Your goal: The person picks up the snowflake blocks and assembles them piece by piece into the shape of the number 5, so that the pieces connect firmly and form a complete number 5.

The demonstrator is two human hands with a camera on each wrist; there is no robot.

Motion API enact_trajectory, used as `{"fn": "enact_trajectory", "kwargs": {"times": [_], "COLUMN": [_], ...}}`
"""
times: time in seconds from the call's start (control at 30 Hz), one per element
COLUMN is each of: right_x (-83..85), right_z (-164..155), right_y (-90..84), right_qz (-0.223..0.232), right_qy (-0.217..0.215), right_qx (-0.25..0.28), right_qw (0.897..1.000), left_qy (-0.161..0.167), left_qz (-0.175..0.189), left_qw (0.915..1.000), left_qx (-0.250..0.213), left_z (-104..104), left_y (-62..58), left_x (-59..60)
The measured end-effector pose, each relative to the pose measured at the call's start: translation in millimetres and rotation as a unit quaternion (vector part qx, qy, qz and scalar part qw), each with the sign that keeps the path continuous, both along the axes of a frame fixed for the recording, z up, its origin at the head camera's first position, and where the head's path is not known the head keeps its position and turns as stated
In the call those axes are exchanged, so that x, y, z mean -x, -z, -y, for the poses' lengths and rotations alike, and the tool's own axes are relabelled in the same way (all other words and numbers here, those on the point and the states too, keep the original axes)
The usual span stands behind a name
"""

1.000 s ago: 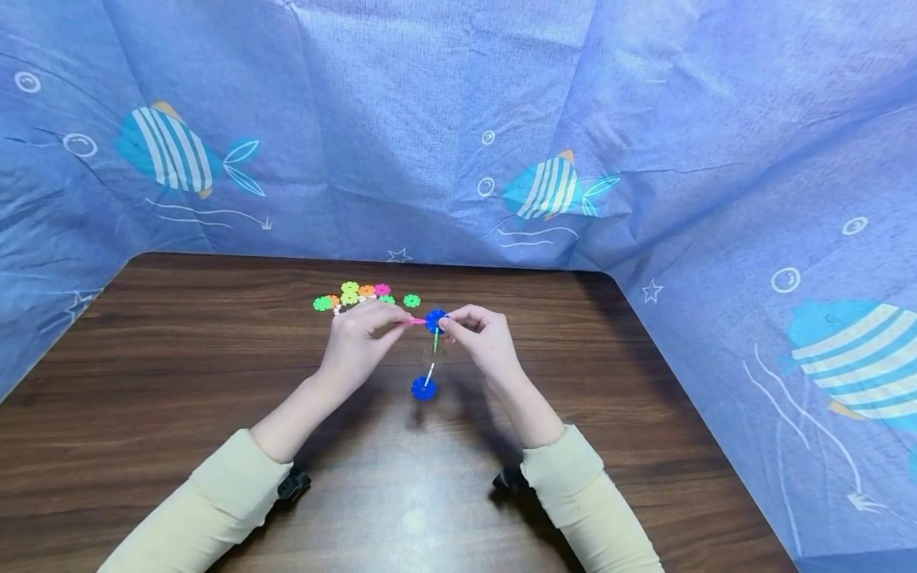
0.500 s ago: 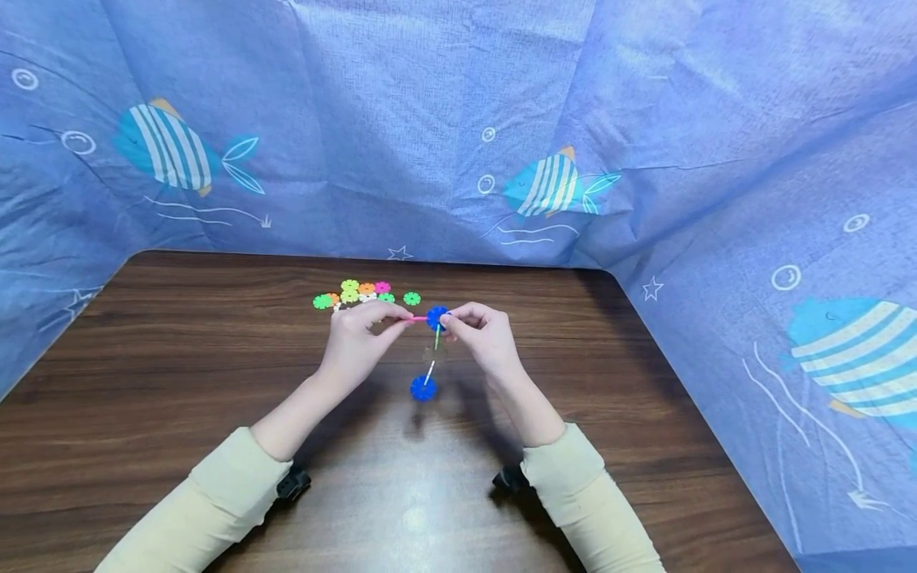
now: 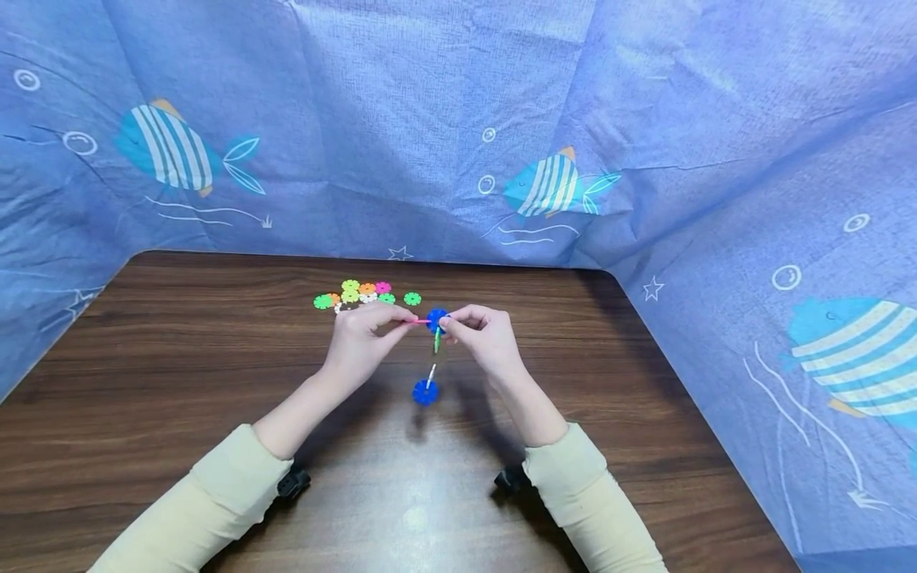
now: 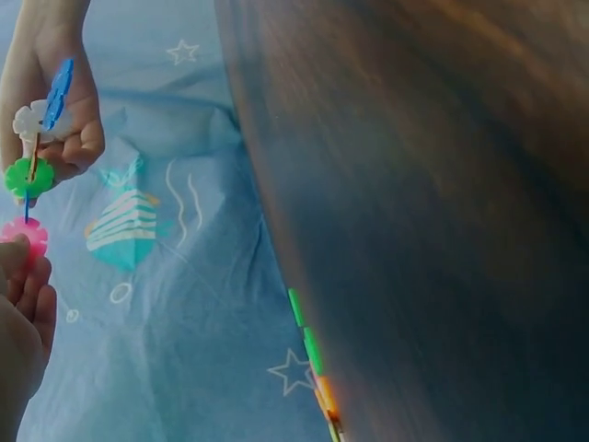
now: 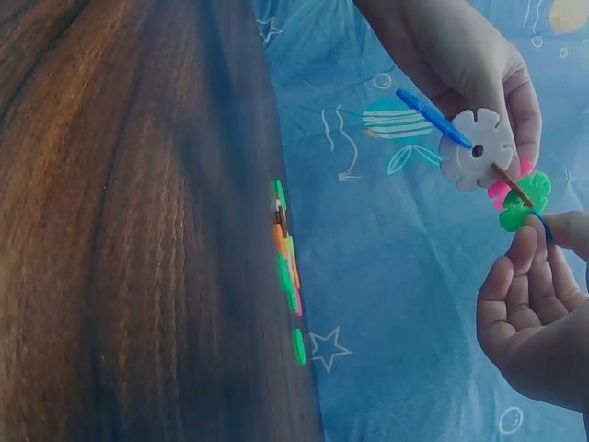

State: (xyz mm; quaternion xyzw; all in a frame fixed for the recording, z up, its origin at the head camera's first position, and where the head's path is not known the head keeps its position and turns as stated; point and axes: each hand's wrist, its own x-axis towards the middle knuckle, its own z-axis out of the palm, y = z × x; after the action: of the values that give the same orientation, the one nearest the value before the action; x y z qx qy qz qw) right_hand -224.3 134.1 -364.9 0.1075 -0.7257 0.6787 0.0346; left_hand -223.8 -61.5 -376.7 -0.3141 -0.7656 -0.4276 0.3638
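Note:
Both hands hold one chain of slotted flower-shaped plastic discs above the table. My left hand [image 3: 360, 341] pinches a pink disc [image 4: 32, 234] at one side of it. The pink disc meets the slotted edge of a blue disc [image 3: 437, 321], which my right hand [image 3: 485, 338] pinches between thumb and fingers. From that blue disc hang a green disc [image 5: 527, 200], a brown disc [image 5: 512, 185] seen edge-on, a white disc [image 5: 476, 150] and, lowest, a second blue disc [image 3: 425, 392]. Fingers partly cover the pink disc and the upper blue disc.
Several loose discs in green, yellow, orange, pink and white lie in a group near the far side of the wooden table [image 3: 215, 350], such as a green disc [image 3: 411, 299] at its right end. A blue fish-print cloth [image 3: 401, 143] stands behind the table.
My left fingertips have shifted slightly right, nearer the upper blue disc. The lower blue disc hangs a little lower in view. Both hands keep their grip.

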Motion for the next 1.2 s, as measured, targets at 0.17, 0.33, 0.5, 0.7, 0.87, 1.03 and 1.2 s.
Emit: {"fn": "enact_trajectory", "kwargs": {"times": [0.17,0.33,0.5,0.7,0.87,1.03,1.2], "right_x": [-2.3,-3.1,1.2,4.7,5.5,6.8,8.5], "right_z": [0,0,-2,-11,-16,-17,-16], "right_y": [-0.8,-1.3,0.5,3.9,4.6,5.6,7.9], "right_qz": [0.006,0.011,0.027,0.025,0.026,0.027,0.032], "right_qy": [-0.003,-0.014,-0.022,-0.007,0.000,0.001,0.003], "right_qx": [-0.012,-0.011,-0.018,-0.014,-0.010,-0.001,0.005], "right_qw": [1.000,1.000,0.999,1.000,1.000,1.000,0.999], "left_qy": [0.026,0.033,0.039,0.017,-0.020,-0.040,-0.049], "left_qz": [-0.007,-0.019,0.018,0.075,0.137,0.195,0.230], "left_qw": [0.9996,0.9993,0.9978,0.9909,0.9772,0.9542,0.9296], "left_qx": [-0.002,0.008,0.051,0.110,0.161,0.223,0.283], "left_z": [0,1,7,38,66,85,93], "left_y": [0.7,-0.5,-4.5,-6.3,10.4,25.6,34.9], "left_x": [-0.6,-1.4,6.6,32.7,59.1,79.8,96.3]}}
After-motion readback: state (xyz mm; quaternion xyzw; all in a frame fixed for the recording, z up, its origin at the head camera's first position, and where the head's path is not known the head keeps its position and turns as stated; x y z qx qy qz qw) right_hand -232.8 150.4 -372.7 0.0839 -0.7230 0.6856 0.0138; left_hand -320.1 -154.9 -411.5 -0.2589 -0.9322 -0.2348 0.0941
